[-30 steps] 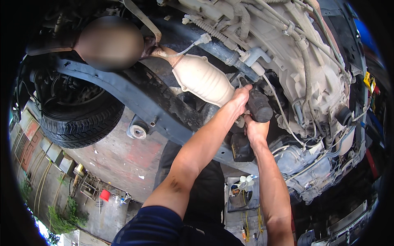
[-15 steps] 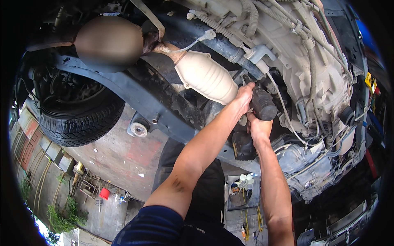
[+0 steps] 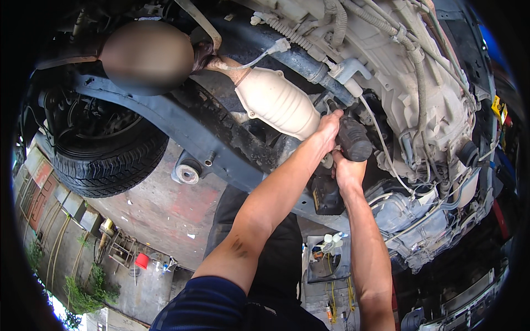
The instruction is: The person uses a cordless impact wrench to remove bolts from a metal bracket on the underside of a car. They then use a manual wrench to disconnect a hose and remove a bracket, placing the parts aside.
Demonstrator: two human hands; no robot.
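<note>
Underneath a vehicle, I hold a black cordless power wrench (image 3: 354, 138) with its battery (image 3: 327, 196) hanging below. My left hand (image 3: 329, 130) is closed at the tool's front end, beside the pale catalytic converter (image 3: 276, 102). My right hand (image 3: 349, 174) is wrapped round the handle lower down. The tool's nose reaches up among dark fittings and the blue-grey tube (image 3: 326, 83); whether it sits on a fastener is hidden by my left fingers.
A tyre (image 3: 107, 165) and dark frame rail (image 3: 138, 110) are at left, a blurred round area above. The pale gearbox housing (image 3: 425, 99) with hoses fills the right. Far below lie a red bucket (image 3: 141, 260), a tray (image 3: 323, 265) with small items, and plants (image 3: 83, 292).
Since one second ago the tool, both hands and the underbody around them sit slightly higher and further right in the picture. My grip looks the same.
</note>
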